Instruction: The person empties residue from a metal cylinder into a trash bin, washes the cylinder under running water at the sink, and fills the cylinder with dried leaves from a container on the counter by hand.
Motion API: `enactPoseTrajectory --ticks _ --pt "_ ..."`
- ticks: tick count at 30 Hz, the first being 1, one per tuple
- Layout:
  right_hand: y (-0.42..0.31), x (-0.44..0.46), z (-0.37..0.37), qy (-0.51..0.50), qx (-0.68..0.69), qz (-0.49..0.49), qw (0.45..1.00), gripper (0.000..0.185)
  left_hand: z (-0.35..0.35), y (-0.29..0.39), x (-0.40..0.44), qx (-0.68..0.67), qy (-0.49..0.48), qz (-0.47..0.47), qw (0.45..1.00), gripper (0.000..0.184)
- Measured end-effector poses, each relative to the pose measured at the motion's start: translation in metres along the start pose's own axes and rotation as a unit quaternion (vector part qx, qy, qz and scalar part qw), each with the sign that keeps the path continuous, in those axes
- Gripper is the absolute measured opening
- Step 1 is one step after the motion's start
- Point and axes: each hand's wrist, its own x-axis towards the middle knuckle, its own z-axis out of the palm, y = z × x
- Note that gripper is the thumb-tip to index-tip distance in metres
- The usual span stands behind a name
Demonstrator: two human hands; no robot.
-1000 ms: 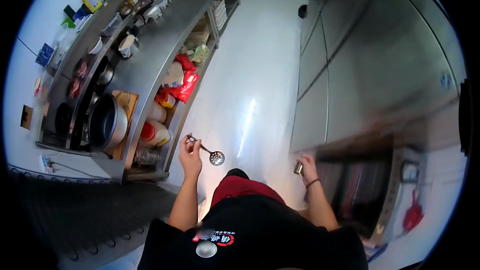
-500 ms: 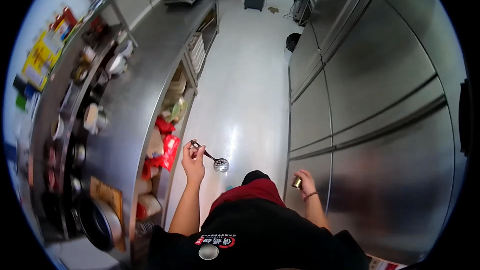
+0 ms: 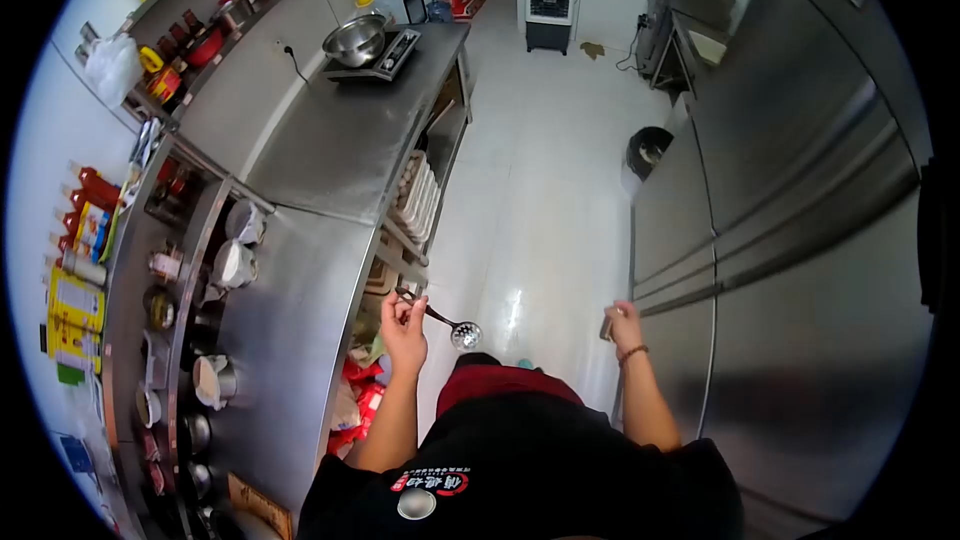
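Both hands curl: left [image 3: 403, 332] pinches a slotted spoon [image 3: 465, 336], right [image 3: 626, 328] grips a metal cylinder [image 3: 606, 328].

Along the floor [image 3: 545, 190], an open lane is being left ahead of the hands [image 3: 404, 332] [image 3: 624, 328], while passage is being blocked leftward by the bench [image 3: 290, 315] and rightward by the steel cabinet [image 3: 825, 300] and bin [image 3: 640, 166].

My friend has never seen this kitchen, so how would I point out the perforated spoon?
Start at the steel counter along the picture's left, then find the left hand near its edge. The perforated spoon is pinched there, over the pale floor. Its round, hole-dotted head sets it apart from the small metal piece in the right hand.
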Motion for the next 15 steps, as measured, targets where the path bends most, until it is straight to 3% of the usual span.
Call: enactPoseTrajectory --ticks 3,5,6,8,10,12,13,15 --pt "-0.090 0.099 0.054 0.004 -0.053 -0.045 0.998 0.039 0.059 -0.018 0.094 -0.035 0.021 0.005 0.999 0.036" --pt "-0.122 0.170 0.086 -0.042 -0.046 -0.032 0.998 0.050 0.095 -0.034 0.161 -0.032 0.013 0.002 0.999 0.038" --pt "-0.129 0.203 0.096 -0.042 -0.064 -0.011 0.997 0.050 0.117 -0.059 0.195 -0.089 0.010 0.014 0.996 0.041" --pt "-0.140 0.253 0.112 -0.030 -0.055 -0.016 0.998 0.046 0.160 -0.087 0.274 -0.073 -0.004 0.005 0.997 0.042" --pt "-0.121 0.320 0.098 -0.132 -0.020 0.058 0.989 0.039 0.208 -0.100 0.354 -0.043 -0.010 -0.009 0.999 0.044" --pt "-0.106 0.367 0.093 0.061 -0.188 0.112 0.974 0.052 0.264 -0.100 0.438 -0.105 -0.036 -0.013 0.994 0.044" --pt "-0.168 0.339 0.113 0.062 -0.094 0.154 0.982 0.055 0.286 -0.093 0.479 -0.117 -0.053 0.002 0.992 0.043" --pt "-0.154 0.392 0.101 0.044 -0.081 0.171 0.981 0.051 0.336 -0.080 0.559 -0.056 -0.092 0.030 0.994 0.039"
